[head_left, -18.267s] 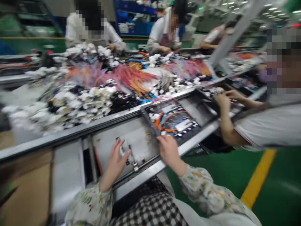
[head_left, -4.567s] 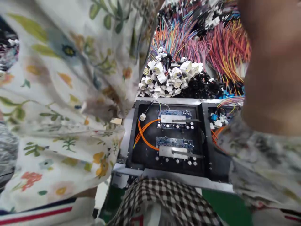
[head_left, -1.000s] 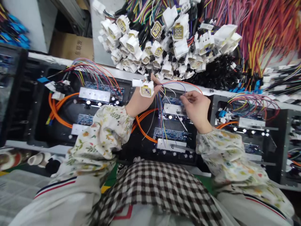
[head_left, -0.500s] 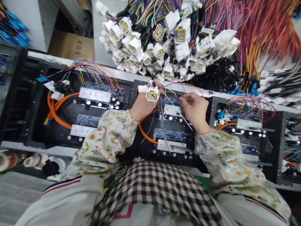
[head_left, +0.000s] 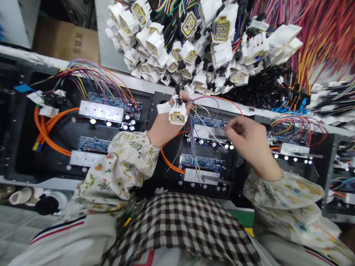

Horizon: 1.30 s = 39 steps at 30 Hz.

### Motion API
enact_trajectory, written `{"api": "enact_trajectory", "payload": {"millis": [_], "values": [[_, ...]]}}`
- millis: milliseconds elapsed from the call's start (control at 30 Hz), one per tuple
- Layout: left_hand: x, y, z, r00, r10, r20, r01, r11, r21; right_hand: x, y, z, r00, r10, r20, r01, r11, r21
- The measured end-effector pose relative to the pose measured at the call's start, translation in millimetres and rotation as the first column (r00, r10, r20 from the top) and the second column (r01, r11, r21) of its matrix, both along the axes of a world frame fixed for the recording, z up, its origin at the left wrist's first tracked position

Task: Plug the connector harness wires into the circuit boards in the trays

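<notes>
My left hand (head_left: 166, 123) is closed around a wire harness whose white plastic connector (head_left: 178, 115) with a yellowish face rests over the fingers. Thin coloured wires (head_left: 192, 142) hang from this hand across two blue circuit boards. An orange and a purple wire arch rightward from it. At the right end of the upper circuit board (head_left: 208, 122), my right hand (head_left: 248, 142) has its thumb and fingers pressed together. Whatever lies between those fingertips is too small to make out. The lower circuit board (head_left: 203, 162) sits in the same black case.
Behind the case lies a big heap of white connectors (head_left: 191, 55) with coloured wires. Bundles of red and orange wires (head_left: 330, 40) are at the back right. The case on the left (head_left: 24, 162) holds wired boards and thick orange cables (head_left: 41, 129). Another wired case stands right.
My right hand has moved right and toward me, away from the purple wire. My left hand still holds the harness. The camera view has shifted slightly.
</notes>
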<state>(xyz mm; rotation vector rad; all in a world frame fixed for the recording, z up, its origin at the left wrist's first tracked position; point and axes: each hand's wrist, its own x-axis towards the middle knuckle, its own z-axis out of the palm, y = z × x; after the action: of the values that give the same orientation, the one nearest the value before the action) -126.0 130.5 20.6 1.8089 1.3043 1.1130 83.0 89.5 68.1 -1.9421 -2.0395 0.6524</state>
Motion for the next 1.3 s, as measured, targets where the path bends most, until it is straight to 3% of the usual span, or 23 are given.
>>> {"api": "enact_trajectory", "payload": {"millis": [133,233,333,433,533,633,767,867,1000,1067,1200,1300], "values": [[0.1,-1.4,2.0,1.0,-0.013,0.028,0.011,0.999,0.052,-8.2,-0.4,-4.6,0.987,0.152,-0.048,-0.151,0.988,0.028],[-0.6,-1.7,0.5,0.999,-0.024,0.033,0.022,0.997,0.07,-3.7,1.7,-5.3,0.998,-0.058,0.027,0.055,0.994,0.091],[-1.7,-1.5,-1.5,0.998,-0.049,0.036,0.046,0.996,0.073,-0.9,7.6,-14.9,0.943,-0.286,-0.17,0.298,0.953,0.05],[-3.3,-1.7,-1.4,0.995,-0.059,0.083,0.055,0.997,0.046,-4.5,14.4,-33.9,0.885,-0.32,-0.339,0.342,0.94,0.004],[-4.7,-2.0,1.3,0.996,-0.054,0.072,0.055,0.998,-0.013,-7.5,18.3,-49.5,0.9,-0.302,-0.314,0.333,0.942,0.047],[-5.0,-2.1,4.3,0.999,-0.03,-0.033,0.029,0.999,-0.033,-7.1,20.2,-54.8,0.896,-0.303,-0.326,0.341,0.938,0.066],[-4.1,-3.1,4.1,0.999,-0.028,0.017,0.029,0.999,-0.029,-6.2,20.4,-50.3,0.936,-0.244,-0.253,0.273,0.958,0.086],[-3.8,-3.7,0.8,0.995,-0.019,0.095,0.023,0.999,-0.038,-7.7,10.4,-36.5,0.962,-0.199,-0.19,0.222,0.969,0.111],[-4.3,-2.2,-2.0,0.991,-0.039,0.129,0.045,0.998,-0.042,-6.7,-13.2,-7.9,0.996,0.072,-0.044,-0.066,0.989,0.131],[-4.2,-1.3,-1.8,0.99,-0.059,0.128,0.063,0.998,-0.029,-1.1,-18.3,1.9,0.988,0.134,0.082,-0.144,0.979,0.141],[-2.8,-1.3,-2.2,0.99,-0.064,0.128,0.067,0.998,-0.018,15.4,-8.5,-2.0,0.941,-0.146,0.305,0.067,0.965,0.254],[-1.8,-2.2,-4.9,0.981,-0.04,0.189,0.058,0.994,-0.093,20.7,1.0,-21.5,0.961,-0.27,0.06,0.248,0.937,0.246]]}}
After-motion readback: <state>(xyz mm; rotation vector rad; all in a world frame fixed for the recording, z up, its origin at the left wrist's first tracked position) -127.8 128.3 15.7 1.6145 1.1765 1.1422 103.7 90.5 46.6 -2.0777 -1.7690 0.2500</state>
